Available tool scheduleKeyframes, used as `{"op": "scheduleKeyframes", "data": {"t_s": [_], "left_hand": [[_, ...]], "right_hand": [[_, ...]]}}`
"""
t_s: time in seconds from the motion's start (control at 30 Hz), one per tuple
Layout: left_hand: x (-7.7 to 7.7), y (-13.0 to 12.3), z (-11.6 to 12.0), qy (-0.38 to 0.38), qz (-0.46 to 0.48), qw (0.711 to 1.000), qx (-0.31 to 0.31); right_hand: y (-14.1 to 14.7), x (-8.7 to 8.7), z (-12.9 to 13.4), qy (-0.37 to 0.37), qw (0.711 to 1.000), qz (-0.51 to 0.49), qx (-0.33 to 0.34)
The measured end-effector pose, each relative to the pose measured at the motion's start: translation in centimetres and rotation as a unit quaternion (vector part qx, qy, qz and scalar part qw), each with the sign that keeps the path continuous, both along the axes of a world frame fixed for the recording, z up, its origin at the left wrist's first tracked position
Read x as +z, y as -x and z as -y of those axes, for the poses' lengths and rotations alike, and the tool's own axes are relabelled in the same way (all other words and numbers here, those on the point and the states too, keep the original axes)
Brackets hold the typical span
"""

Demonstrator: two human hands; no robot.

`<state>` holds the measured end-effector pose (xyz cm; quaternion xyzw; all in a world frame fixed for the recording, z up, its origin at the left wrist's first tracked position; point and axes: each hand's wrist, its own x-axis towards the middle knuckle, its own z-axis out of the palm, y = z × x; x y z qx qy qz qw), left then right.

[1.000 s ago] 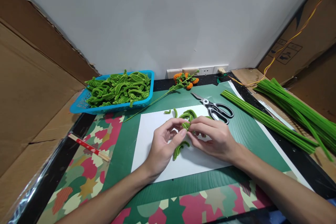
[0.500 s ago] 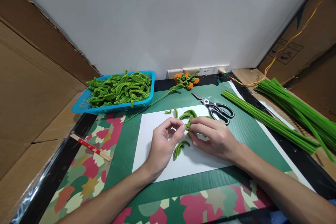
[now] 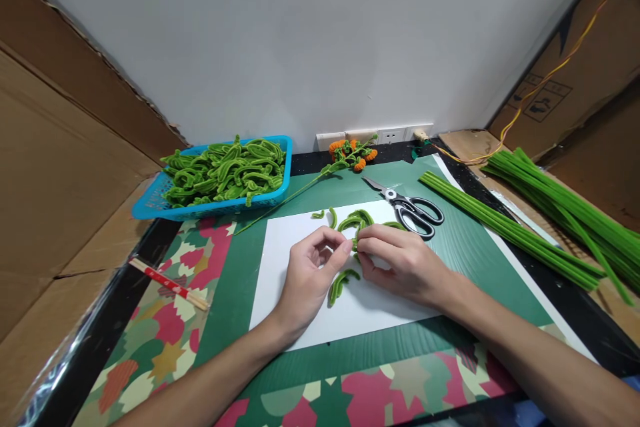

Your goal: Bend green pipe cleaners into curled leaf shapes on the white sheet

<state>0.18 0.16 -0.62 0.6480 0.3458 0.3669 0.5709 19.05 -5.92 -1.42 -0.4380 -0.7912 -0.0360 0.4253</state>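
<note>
Over a white sheet (image 3: 273,267), my left hand (image 3: 313,280) and my right hand (image 3: 405,263) meet, each pinching a small green fuzzy piece (image 3: 355,245) between thumb and fingertips. Most of that piece is hidden by the fingers. Beyond the fingertips lie curved green fuzzy pieces (image 3: 361,215), with a short curl (image 3: 318,215) to their left. A bent double piece (image 3: 338,288) rests on the sheet just below my hands. Black-handled scissors (image 3: 407,207) lie with blades parted behind my right hand.
A blue basket (image 3: 150,203) of green fuzzy pieces stands back left, beside an orange-flowered stem (image 3: 320,177). Wrapped chopsticks (image 3: 167,282) lie left. Green fuzzy stems (image 3: 510,230) and a larger bundle (image 3: 565,203) lie right, near wall sockets (image 3: 391,136) and a yellow-red cable (image 3: 555,70).
The camera view has shifted slightly. My right hand's fingers have closed in a little around the small green piece; both hands stay together over the sheet.
</note>
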Motion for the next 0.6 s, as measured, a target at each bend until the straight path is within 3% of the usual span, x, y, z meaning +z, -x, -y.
{"op": "scheduleKeyframes", "data": {"t_s": [0.33, 0.6], "left_hand": [[0.01, 0.17, -0.21, 0.038, 0.024, 0.999, 0.016], [-0.24, 0.25, -0.25, 0.043, 0.027, 0.999, 0.015]], "right_hand": [[0.06, -0.07, 0.01, -0.005, 1.000, -0.004, -0.025], [-0.07, -0.48, -0.15, 0.001, 1.000, -0.007, -0.009]]}}
